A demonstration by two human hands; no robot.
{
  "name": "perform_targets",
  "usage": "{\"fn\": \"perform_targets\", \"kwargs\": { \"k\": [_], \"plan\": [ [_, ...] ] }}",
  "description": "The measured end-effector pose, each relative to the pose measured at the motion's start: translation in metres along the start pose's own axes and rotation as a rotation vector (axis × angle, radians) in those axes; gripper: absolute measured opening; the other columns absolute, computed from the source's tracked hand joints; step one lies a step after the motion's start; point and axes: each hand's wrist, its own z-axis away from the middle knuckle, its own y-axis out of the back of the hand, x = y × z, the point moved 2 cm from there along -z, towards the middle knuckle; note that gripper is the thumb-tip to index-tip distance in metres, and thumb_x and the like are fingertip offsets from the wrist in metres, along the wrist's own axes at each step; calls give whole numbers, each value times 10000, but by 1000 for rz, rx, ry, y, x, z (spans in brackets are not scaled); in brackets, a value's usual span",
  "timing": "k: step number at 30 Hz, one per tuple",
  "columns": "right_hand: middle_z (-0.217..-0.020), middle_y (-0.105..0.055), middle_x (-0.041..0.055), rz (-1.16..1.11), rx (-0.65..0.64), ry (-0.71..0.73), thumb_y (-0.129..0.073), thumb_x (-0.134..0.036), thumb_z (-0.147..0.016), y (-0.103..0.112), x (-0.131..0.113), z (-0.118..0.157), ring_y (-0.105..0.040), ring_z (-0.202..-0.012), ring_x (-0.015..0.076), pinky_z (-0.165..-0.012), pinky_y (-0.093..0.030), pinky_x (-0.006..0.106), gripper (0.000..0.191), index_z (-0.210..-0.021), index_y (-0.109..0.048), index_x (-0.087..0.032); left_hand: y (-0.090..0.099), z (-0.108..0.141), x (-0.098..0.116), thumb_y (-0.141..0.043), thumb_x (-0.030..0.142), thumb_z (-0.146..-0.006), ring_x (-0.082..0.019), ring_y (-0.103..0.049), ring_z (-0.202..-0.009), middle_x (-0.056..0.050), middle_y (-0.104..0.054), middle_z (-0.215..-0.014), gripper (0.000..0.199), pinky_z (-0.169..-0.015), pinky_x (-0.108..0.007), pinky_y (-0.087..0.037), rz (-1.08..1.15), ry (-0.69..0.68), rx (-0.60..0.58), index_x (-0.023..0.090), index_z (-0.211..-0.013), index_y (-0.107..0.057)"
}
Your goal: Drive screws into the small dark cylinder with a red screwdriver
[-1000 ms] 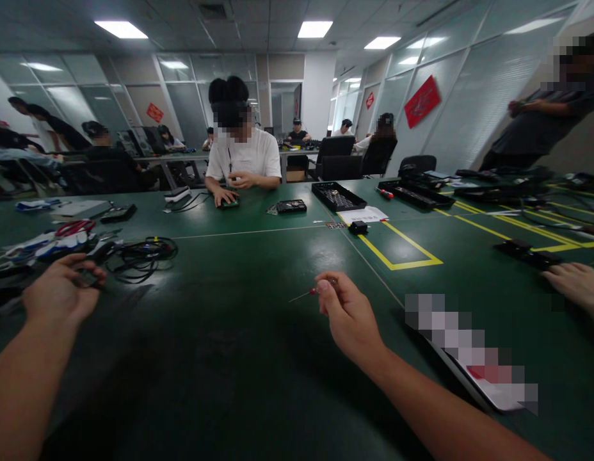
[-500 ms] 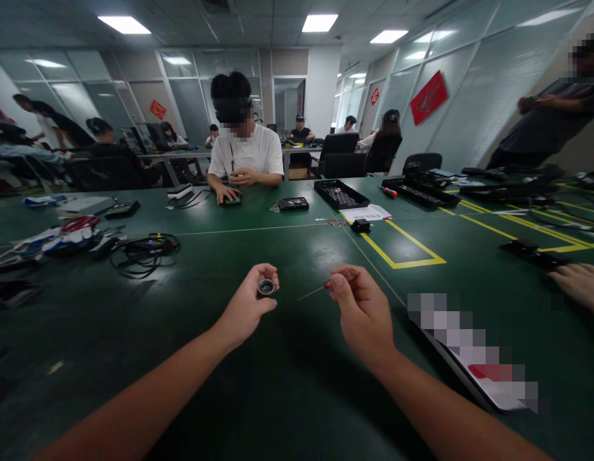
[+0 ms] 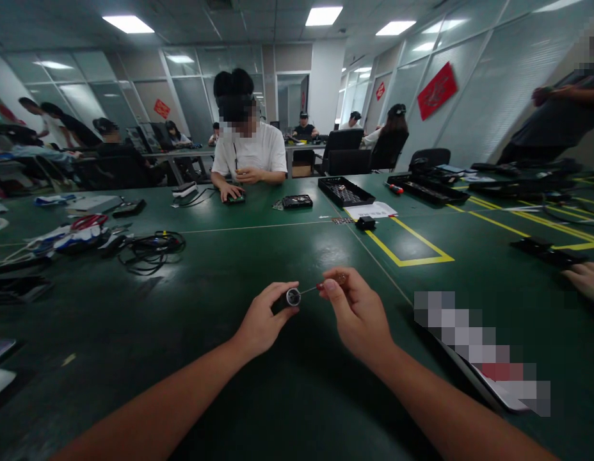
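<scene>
Between the thumb and fingers of my left hand [image 3: 263, 320] is a small black cylindrical part [image 3: 293, 297] with a silver rim, its round open end facing me. I cannot make out what kind of part it is. My right hand [image 3: 361, 310] is closed around the handle of a screwdriver [image 3: 321, 286], which is reddish and see-through. Its thin shaft points left, and the tip meets the rim of the cylindrical part or goes just inside it; which of the two I cannot tell. Both hands are above the green table [image 3: 220, 256].
A tablet-like slab [image 3: 474, 358] with a blurred face lies to the right. Coiled black cables [image 3: 153, 250] are at left. Farther back are a small black block [image 3: 365, 223] and a black tray [image 3: 345, 192] of parts. A co-worker [image 3: 251, 150] sits opposite; another person's hand [image 3: 585, 278] is at right.
My left hand has moved right and turned the cylindrical part, bringing it up to the screwdriver's tip. The right hand has shifted little. The whole view has swung slightly.
</scene>
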Motion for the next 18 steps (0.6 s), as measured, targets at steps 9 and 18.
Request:
{"fn": "perform_targets", "kwargs": {
  "k": [9,18],
  "plan": [
    [-856,-711,18,95,-59,59,-506,-343,-1018,2,-8,0,-703,-784,179,-720,-514,300,153,-1059,-603,-232,1,0,0,-710,209,-884,-250,-618,-1188,-77,-682,-1248,375,-1081,-443,-435,-102,7,14,246,-1257,-689],
    [-730,-633,-28,74,-182,52,-473,-337,-1030,1,-11,-1,-619,-661,149,-627,-455,271,166,-1080,-591,-233,1,1,2,-703,149,-883,-233,-638,-1175,-70,-695,-1232,373,-1063,-435,-472,-175,-52,70,242,-1244,-695]
  ]
}}
